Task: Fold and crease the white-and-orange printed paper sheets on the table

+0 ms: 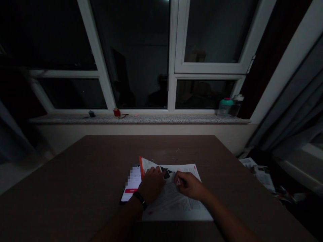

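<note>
Dimly, the right hand (189,186) clutches an unclear object (178,182), the half-open left hand (152,183) overlapping the booklet (185,210).

Left hand (153,184) rests on booklet (185,205) (phone (131,185) alongside).

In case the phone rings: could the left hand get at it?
Probably yes: the phone lies just beside the left hand, mostly uncovered, though that hand rests on the booklet.
</note>
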{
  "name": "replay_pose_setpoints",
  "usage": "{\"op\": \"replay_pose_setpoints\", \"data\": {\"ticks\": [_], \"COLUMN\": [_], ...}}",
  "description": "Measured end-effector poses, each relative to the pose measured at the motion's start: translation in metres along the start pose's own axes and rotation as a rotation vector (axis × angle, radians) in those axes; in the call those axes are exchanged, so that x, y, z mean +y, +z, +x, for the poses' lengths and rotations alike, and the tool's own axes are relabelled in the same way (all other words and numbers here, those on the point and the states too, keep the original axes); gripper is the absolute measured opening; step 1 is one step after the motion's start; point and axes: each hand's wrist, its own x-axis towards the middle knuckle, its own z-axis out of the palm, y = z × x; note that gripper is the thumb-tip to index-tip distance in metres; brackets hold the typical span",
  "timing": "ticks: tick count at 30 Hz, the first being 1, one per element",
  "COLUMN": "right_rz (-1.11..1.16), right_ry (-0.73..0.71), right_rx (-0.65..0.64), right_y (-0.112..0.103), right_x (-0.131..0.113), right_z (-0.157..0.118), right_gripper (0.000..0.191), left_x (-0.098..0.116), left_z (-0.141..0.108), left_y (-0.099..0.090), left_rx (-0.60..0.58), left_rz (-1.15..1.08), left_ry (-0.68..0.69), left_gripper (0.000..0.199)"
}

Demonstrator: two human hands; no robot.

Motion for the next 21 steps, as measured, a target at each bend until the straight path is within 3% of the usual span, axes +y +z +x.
{"op": "replay_pose_setpoints", "data": {"ticks": [6,13,21], "right_rz": [-0.143,-0.240,-0.275], "right_ry": [-0.006,0.090,0.228], "right_rx": [0.014,0.113,0.229], "right_y": [-0.003,-0.003,-0.003], "right_x": [0.001,0.013,0.018], "right_z": [0.002,0.005,0.006], "right_gripper": [0.025,0.017,0.024], "left_x": [0.001,0.004,0.001], "left_z": [0.002,0.004,0.002], "left_y": [-0.002,-0.008,0.003], "left_rx": [-0.001,-0.023,-0.072], "left_rz": [-0.045,-0.102,-0.245], "left_ry": [0.007,0.054,0.184], "left_gripper": [0.018,0.004,0.035]}}
